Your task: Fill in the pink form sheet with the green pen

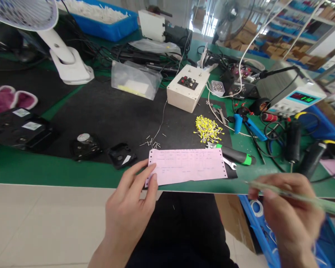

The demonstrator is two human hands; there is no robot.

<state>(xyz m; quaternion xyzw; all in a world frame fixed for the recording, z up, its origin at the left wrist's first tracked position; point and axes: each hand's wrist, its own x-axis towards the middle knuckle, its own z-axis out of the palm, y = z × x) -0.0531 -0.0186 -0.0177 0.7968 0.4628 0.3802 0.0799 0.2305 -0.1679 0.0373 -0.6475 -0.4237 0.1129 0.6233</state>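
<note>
A pink paper slip lies at the front edge of the green workbench. My left hand holds the slip's left end, thumb and fingers pinched on its edge. My right hand hovers off the bench's front right, fingers closed round a thin, pale green pen-like stick that is blurred by motion. A heap of small yellow parts sits just behind the slip.
A cream box with switches, a clear plastic bag, a green-handled screwdriver, blue pliers, a power supply, black parts and a white fan base crowd the bench. A blue bin stands below right.
</note>
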